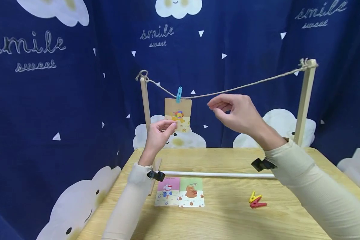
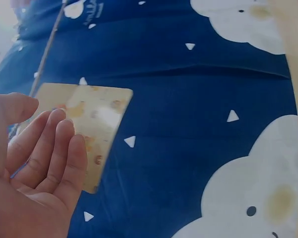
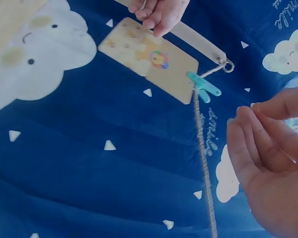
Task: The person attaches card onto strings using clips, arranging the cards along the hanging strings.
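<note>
A tan card with a lion picture [image 1: 178,107] hangs from a twine line [image 1: 228,92], fixed by a blue clothespin [image 1: 179,94] at its top edge. My left hand [image 1: 160,135] is just in front of the card's lower part, fingers loosely bent and thumb apart from them; in the left wrist view nothing lies between them. Whether a fingertip touches the card I cannot tell. Right of the clothespin, my right hand [image 1: 240,113] hovers near the line with fingers loosely bent and nothing held. The right wrist view shows the clothespin [image 3: 203,87] gripping card and twine together.
Two cards, a pink one [image 1: 167,191] and a green one with a bear [image 1: 191,192], lie side by side on the wooden table [image 1: 222,220]. A yellow clothespin [image 1: 254,196] and a red clothespin [image 1: 258,203] lie right. Wooden posts [image 1: 305,100] hold the twine; a white rod [image 1: 213,174] runs low between them.
</note>
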`<action>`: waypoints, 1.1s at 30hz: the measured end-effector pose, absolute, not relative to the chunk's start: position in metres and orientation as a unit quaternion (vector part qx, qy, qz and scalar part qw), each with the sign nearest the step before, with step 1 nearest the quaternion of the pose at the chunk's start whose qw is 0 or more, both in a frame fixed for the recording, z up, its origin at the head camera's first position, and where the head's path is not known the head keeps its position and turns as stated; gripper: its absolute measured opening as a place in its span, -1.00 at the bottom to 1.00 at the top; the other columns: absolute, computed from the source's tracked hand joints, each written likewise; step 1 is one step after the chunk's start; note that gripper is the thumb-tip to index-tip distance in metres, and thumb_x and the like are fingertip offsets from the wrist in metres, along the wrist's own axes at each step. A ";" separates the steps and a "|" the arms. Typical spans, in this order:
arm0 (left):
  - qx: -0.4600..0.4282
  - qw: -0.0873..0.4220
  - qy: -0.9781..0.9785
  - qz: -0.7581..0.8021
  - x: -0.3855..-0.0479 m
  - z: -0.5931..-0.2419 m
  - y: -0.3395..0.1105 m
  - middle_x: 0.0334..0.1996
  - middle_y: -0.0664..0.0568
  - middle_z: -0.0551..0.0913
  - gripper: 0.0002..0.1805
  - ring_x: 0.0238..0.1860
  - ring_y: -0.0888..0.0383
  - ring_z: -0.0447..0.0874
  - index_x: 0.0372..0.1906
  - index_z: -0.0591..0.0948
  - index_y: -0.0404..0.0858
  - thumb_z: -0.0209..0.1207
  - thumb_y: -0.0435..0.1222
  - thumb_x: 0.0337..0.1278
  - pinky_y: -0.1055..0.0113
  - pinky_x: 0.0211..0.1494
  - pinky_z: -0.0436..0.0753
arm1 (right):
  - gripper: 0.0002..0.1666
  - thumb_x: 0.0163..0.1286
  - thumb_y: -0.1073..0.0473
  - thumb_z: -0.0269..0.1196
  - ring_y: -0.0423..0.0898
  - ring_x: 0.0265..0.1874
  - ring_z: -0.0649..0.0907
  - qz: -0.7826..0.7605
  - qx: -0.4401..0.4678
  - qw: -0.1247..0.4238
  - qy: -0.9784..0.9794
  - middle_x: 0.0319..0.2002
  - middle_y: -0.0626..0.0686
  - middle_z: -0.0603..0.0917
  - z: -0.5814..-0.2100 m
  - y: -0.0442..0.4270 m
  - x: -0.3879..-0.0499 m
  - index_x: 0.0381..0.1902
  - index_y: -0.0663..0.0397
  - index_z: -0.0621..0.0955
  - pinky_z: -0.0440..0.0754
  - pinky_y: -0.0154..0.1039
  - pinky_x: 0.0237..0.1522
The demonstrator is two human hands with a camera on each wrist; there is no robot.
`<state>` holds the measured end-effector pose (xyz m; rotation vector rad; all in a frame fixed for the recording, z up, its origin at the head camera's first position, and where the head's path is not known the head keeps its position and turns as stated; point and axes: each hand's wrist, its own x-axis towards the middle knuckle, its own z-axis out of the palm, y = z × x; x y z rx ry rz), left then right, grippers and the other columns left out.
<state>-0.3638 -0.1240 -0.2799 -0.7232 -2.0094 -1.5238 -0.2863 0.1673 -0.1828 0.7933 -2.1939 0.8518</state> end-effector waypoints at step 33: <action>-0.213 0.153 -0.825 -0.500 -0.382 -0.383 -0.140 -0.30 0.03 0.82 -0.81 -0.28 0.17 0.72 -0.11 0.80 -0.24 0.36 -0.21 0.33 0.30 -0.19 0.65 | -0.74 0.31 0.38 0.36 -0.32 -0.34 0.70 0.330 0.224 0.194 -0.896 -0.31 -0.23 0.77 -0.379 0.286 -0.273 -0.20 -0.13 0.77 0.70 -0.36 -0.25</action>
